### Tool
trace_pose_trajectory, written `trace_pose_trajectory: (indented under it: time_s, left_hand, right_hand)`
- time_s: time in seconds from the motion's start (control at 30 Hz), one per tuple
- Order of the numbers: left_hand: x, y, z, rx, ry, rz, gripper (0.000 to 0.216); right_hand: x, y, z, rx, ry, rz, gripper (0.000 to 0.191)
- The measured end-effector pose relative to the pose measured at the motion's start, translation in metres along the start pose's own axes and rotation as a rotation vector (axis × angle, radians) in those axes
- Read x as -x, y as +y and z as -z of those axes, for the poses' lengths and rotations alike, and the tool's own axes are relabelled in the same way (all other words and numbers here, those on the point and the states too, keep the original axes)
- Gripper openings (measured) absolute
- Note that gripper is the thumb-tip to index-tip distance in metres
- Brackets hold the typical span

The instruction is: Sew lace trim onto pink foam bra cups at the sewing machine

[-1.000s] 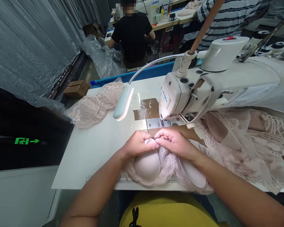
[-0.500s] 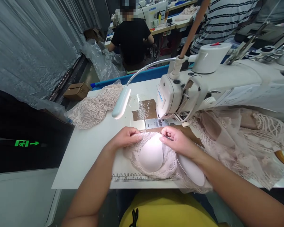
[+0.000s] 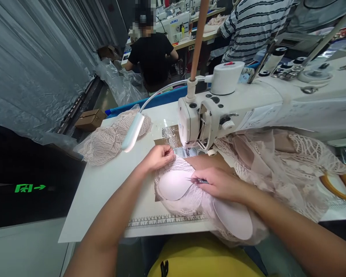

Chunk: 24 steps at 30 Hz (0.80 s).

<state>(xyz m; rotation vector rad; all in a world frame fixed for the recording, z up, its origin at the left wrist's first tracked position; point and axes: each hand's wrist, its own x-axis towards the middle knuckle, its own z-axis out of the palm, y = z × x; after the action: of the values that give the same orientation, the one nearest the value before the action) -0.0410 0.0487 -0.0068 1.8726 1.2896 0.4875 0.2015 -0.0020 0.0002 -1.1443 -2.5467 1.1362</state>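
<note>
A pale pink lace bra (image 3: pixel 178 188) with padded cups lies on the white sewing table (image 3: pixel 103 192), just in front of the white Juki sewing machine (image 3: pixel 207 115). My left hand (image 3: pixel 158 157) is closed, pinching the bra's upper lace edge near the needle plate. My right hand (image 3: pixel 219 184) is closed on a thin metal tool, its tip resting on the lace between the two cups. The second cup (image 3: pixel 233 219) hangs over the table's front edge.
A gooseneck lamp (image 3: pixel 131 132) reaches over the table's left. A pile of lace pieces (image 3: pixel 106 138) sits at the far left, more lace fabric (image 3: pixel 276 165) at the right. Scissors with orange handles (image 3: pixel 337 184) lie far right. Two people work at benches behind.
My hands moved apart: the left slid up along the lace edge toward the needle plate, the right came down between the cups. The bra turned and shifted toward the machine.
</note>
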Motion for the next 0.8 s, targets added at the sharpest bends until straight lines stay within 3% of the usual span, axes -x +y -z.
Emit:
trace_pose_trajectory:
  time_s: [0.1, 0.2, 0.27, 0.33, 0.47, 0.63, 0.8]
  left_hand:
    - [-0.015, 0.003, -0.009, -0.064, -0.008, -0.037, 0.014]
    - [-0.024, 0.003, -0.013, -0.089, 0.004, -0.032, 0.016]
    - [-0.025, 0.003, -0.013, -0.112, 0.031, -0.049, 0.017]
    - [-0.019, 0.006, -0.012, -0.188, 0.104, -0.09, 0.018]
    - [0.01, 0.02, -0.018, -0.4, 0.238, -0.127, 0.021]
    - [0.037, 0.034, -0.044, -0.609, 0.066, -0.171, 0.037]
    - [0.024, 0.029, -0.046, -0.72, -0.035, -0.231, 0.045]
  right_hand:
    - [0.001, 0.0, 0.011, 0.071, -0.027, 0.035, 0.018]
    - [-0.005, 0.005, 0.018, 0.157, 0.132, 0.041, 0.029]
    - [-0.01, 0.009, 0.017, 0.177, 0.233, 0.037, 0.023]
    - [-0.014, 0.015, 0.011, 0.175, 0.254, 0.03, 0.018]
    - [-0.018, 0.025, -0.008, 0.229, 0.216, 0.052, 0.026]
    - [-0.018, 0.029, -0.017, 0.324, 0.265, 0.047, 0.031]
    - [-0.019, 0.026, -0.016, 0.402, 0.257, -0.021, 0.031]
